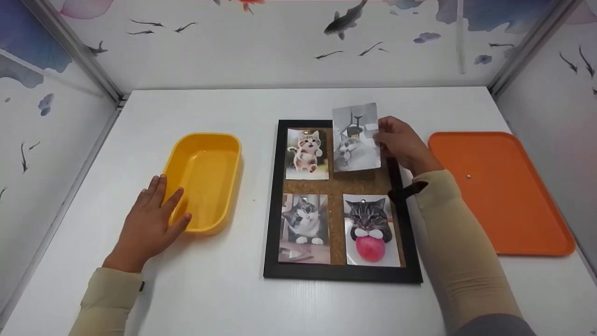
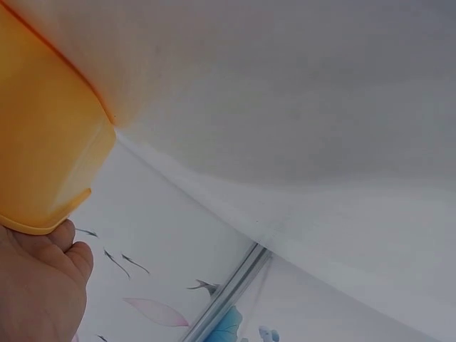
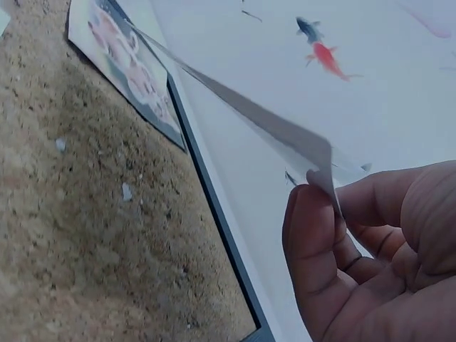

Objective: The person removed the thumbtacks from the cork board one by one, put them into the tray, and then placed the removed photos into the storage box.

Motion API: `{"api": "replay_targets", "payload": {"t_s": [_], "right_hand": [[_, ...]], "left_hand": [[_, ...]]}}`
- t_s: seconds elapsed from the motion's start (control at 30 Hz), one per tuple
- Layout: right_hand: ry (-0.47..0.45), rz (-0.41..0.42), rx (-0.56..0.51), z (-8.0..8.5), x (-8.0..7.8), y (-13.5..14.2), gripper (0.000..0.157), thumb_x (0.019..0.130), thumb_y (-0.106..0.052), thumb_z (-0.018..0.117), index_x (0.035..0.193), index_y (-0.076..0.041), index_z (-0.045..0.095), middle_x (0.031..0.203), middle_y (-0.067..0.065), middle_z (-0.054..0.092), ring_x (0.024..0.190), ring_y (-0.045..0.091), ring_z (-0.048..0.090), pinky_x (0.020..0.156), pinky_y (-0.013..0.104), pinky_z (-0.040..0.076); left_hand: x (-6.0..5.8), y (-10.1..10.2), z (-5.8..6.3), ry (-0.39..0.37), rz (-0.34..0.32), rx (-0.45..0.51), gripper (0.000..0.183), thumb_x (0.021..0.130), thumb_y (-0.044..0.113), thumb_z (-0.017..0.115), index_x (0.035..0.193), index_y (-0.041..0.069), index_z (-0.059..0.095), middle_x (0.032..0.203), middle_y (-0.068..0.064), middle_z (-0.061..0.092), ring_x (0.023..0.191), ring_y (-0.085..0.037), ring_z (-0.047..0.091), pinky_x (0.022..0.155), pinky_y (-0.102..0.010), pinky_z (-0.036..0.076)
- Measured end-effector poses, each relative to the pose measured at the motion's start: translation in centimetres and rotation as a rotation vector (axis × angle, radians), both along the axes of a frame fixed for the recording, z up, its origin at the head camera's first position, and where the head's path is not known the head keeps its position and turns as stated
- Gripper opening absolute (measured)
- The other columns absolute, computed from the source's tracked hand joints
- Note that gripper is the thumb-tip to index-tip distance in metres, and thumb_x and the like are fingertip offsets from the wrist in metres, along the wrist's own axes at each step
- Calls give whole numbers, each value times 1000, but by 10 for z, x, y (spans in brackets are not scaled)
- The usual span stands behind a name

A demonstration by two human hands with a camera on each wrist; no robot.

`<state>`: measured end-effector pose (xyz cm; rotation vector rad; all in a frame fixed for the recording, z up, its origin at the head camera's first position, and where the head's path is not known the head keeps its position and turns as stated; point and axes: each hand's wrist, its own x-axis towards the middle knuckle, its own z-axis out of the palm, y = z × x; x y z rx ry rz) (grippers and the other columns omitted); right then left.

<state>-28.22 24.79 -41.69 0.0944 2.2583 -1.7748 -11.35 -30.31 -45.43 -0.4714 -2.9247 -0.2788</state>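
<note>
The loose photo (image 1: 356, 140), a grey print of a cat, is over the upper right quarter of the corkboard (image 1: 336, 187), slightly tilted and reaching past the top of its black frame (image 1: 343, 272). The right hand (image 1: 406, 142), at the corkboard's right, pinches the photo by its right edge between thumb and fingers; that grip is closed down to the thickness of the paper. The left hand (image 1: 149, 219), well to the corkboard's left, holds nothing: its fingers are spread and nearly straight against the near side of the yellow bin (image 1: 205, 182).

The photo should weigh next to nothing and behave like thin, springy card. In the right wrist view it bows a little along its length and bends near the fingertips, so a hard squeeze would probably crease it. Its face may be slick and mark easily. The margin is the best place to hold, leaving the picture untouched; with one edge held, the far side is likely to sway, so a light second touch on the opposite edge would steady it. The small pin (image 1: 468, 177) on the orange tray (image 1: 517, 210), right of the corkboard, looks hard and fiddly, best taken by its head.
</note>
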Motion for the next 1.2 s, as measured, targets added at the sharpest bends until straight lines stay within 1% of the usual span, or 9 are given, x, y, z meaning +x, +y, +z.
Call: {"api": "replay_targets", "payload": {"t_s": [0.13,0.23,0.33,0.5,0.63,0.8,0.9,1.1,1.2], "right_hand": [[10,14,-28,3,1,-6,26,101,-12,51,126,-7,48,118,12,54,96,25,55,82,40,52],[46,33,-50,3,2,-12,28,101,-9,50,127,-4,48,121,13,54,101,25,56,86,40,51],[79,56,-58,5,2,-18,28,101,-8,50,127,-2,48,120,14,55,102,25,56,87,40,50],[87,91,-36,11,3,-28,27,101,-12,51,128,-5,48,119,13,56,100,27,58,84,43,54],[106,131,-11,16,4,-36,28,102,-14,51,128,-6,47,119,13,56,100,27,58,85,47,53],[124,168,-15,21,6,-48,28,102,-13,51,129,-5,46,120,14,55,102,29,59,85,47,54],[124,183,-20,23,8,-56,28,102,-12,50,129,-5,46,120,14,55,105,29,59,85,45,55],[126,219,-14,23,11,-77,27,102,-11,52,129,-7,47,119,13,56,105,29,61,85,47,54],[126,242,-19,24,14,-89,26,102,-9,52,128,-7,48,118,14,56,103,29,61,85,46,55]], "left_hand": [[0,0,1,4,-3,2,66,100,50,49,145,1,48,158,-30,21,150,-39,11,119,-54,12],[-1,1,2,0,-1,2,67,101,49,48,145,0,48,158,-30,21,149,-40,12,118,-55,13],[-2,2,3,-12,4,2,68,101,50,48,146,-1,47,158,-30,21,149,-40,11,118,-55,13],[-2,2,1,-37,17,-11,71,101,53,46,149,1,42,159,-28,18,150,-38,8,119,-54,10],[-2,2,0,-47,22,-11,71,101,53,45,150,2,40,160,-27,17,151,-36,7,119,-53,9],[-3,2,0,-37,20,-4,70,101,51,45,150,1,41,160,-28,18,150,-37,8,119,-54,10],[-2,2,1,-35,19,-10,71,101,51,45,150,0,40,159,-28,19,150,-37,8,119,-54,10],[0,3,3,-37,23,-8,76,101,52,45,149,-7,35,159,-28,20,150,-37,9,119,-52,10],[0,3,4,-27,16,-5,77,101,50,46,148,-10,35,158,-29,22,149,-39,12,119,-53,12]]}}
